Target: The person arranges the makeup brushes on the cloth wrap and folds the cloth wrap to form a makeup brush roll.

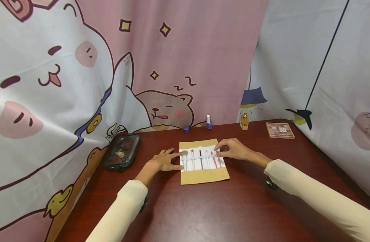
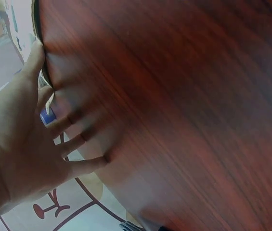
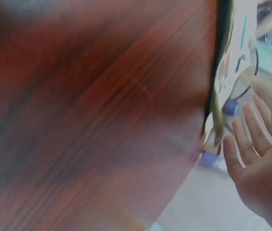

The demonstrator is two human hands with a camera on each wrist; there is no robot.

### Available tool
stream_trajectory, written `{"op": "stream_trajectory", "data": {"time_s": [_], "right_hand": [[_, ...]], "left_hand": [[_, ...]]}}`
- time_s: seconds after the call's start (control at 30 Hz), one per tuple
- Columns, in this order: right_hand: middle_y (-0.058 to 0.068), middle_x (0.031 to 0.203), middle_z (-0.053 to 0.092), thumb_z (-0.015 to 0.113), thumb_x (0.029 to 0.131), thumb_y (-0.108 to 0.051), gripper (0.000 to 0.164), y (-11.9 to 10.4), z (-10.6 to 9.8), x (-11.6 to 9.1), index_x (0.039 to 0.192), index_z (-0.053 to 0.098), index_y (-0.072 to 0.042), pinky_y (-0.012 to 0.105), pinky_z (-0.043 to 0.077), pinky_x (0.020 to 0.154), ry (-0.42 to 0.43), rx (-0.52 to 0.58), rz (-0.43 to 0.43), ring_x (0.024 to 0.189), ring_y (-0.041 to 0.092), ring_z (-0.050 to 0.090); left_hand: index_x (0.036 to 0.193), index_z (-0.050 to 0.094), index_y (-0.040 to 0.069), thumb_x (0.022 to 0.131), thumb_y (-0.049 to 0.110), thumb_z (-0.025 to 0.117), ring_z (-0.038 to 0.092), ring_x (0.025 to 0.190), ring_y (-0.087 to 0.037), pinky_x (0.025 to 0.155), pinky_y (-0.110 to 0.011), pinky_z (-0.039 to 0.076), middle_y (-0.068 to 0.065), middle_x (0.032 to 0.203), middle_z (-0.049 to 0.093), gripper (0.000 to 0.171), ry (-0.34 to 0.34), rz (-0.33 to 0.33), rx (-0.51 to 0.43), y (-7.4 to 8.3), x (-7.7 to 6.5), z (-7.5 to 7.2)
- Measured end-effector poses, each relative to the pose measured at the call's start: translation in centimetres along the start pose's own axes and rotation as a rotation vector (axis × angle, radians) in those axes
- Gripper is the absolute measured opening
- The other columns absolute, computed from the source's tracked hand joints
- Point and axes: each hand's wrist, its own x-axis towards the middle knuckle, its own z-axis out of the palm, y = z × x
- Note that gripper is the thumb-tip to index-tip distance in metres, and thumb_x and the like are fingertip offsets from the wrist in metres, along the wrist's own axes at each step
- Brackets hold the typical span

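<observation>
A yellow-edged makeup brush roll [image 1: 203,177] lies unrolled on the table, with several brushes under a pale band across its white lining. At the left end is a large-headed makeup brush [image 1: 185,161]; a red-handled brush [image 1: 214,160] is toward the right. My left hand [image 1: 165,160] touches the roll's left edge with thumb and forefinger, its fingers straight and spread. At the right edge, my right hand [image 1: 231,149] has its thumb and forefinger close together by the rightmost brush head. Whether they pinch it cannot be made out. In the right wrist view, its other fingers [image 3: 244,139] hang clear of the roll.
A black-edged clear pouch [image 1: 123,152] lies on the left. Along the back stand a small purple-lidded jar [image 1: 186,129], purple nail polish [image 1: 209,122] and a golden perfume bottle [image 1: 244,122]. An eyeshadow palette [image 1: 280,130] sits at back right. A printed curtain [image 1: 221,60] hangs behind the table [image 1: 209,208].
</observation>
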Motion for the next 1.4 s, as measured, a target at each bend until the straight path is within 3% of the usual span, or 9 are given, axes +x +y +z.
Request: {"op": "stream_trajectory", "data": {"time_s": [0.1,0.33,0.5,0.63,0.83,1.03,1.27,1.4], "right_hand": [[0.005,0.108,0.076,0.082,0.089,-0.007,0.016,-1.5,0.5,-0.3,0.105,0.08,-0.005,0.049,0.06,0.084,-0.036,-0.027,-0.031,0.099,0.03,0.072],[-0.016,0.091,0.072,0.081,0.092,-0.022,0.006,-4.3,2.7,-1.8,0.098,0.082,-0.02,0.031,0.055,0.078,-0.15,-0.134,-0.164,0.085,0.007,0.066],[-0.022,0.087,0.066,0.078,0.095,-0.027,0.003,-4.6,3.6,-3.2,0.094,0.081,-0.028,0.022,0.052,0.071,-0.168,-0.221,-0.219,0.08,0.003,0.063],[-0.021,0.088,0.064,0.077,0.096,-0.027,0.005,-4.0,3.2,-3.9,0.091,0.08,-0.029,0.021,0.05,0.069,-0.155,-0.273,-0.207,0.077,0.005,0.062],[-0.017,0.091,0.067,0.078,0.094,-0.023,0.006,-2.3,1.1,-4.2,0.09,0.079,-0.027,0.023,0.053,0.07,-0.156,-0.36,-0.181,0.08,0.003,0.064],[-0.009,0.096,0.071,0.077,0.095,-0.019,0.003,-0.2,-0.8,-4.3,0.093,0.079,-0.019,0.031,0.057,0.073,-0.124,-0.445,-0.135,0.086,0.006,0.066],[0.007,0.112,0.074,0.076,0.096,-0.019,0.019,0.4,-1.2,-4.5,0.112,0.077,-0.007,0.045,0.058,0.087,-0.117,-0.475,-0.135,0.102,0.023,0.071],[0.005,0.119,0.073,0.076,0.097,-0.025,0.025,-0.6,-0.7,-5.0,0.117,0.077,-0.01,0.05,0.055,0.092,-0.106,-0.461,-0.157,0.11,0.023,0.069]], "left_hand": [[0.161,0.037,0.036,0.092,0.076,0.056,0.025,0.155,-0.038,0.115,-0.063,0.033,-0.01,0.171,0.025,0.082,0.017,-0.005,-0.009,0.2,-0.2,0.1],[0.16,0.04,0.03,0.091,0.077,0.056,0.029,0.152,-0.041,0.111,-0.063,0.039,-0.016,0.169,0.026,0.085,0.072,-0.019,-0.015,1.0,-0.4,0.5],[0.16,0.04,0.028,0.091,0.078,0.055,0.031,0.151,-0.042,0.107,-0.068,0.04,-0.016,0.17,0.022,0.086,0.103,-0.043,-0.001,1.4,-0.6,1.2],[0.159,0.044,0.026,0.091,0.078,0.056,0.03,0.151,-0.043,0.108,-0.072,0.036,-0.016,0.171,0.02,0.086,0.14,-0.021,-0.006,1.7,-1.4,1.3],[0.149,0.056,0.026,0.092,0.074,0.058,0.029,0.151,-0.041,0.112,-0.07,0.031,-0.013,0.169,0.025,0.075,0.157,0.081,-0.001,2.2,-3.2,0.7],[0.126,0.07,0.026,0.092,0.062,0.07,0.029,0.151,-0.038,0.115,-0.069,0.03,-0.012,0.168,0.031,0.05,0.127,0.219,-0.014,3.6,-4.9,0.7],[0.12,0.075,0.029,0.094,0.057,0.071,0.037,0.148,-0.03,0.108,-0.056,0.045,-0.01,0.164,0.039,0.039,0.142,0.402,0.001,5.4,-6.0,1.2],[0.122,0.076,0.028,0.095,0.051,0.073,0.042,0.144,-0.026,0.102,-0.054,0.05,-0.008,0.157,0.049,0.036,0.185,0.421,-0.028,4.9,-6.1,1.6]]}}
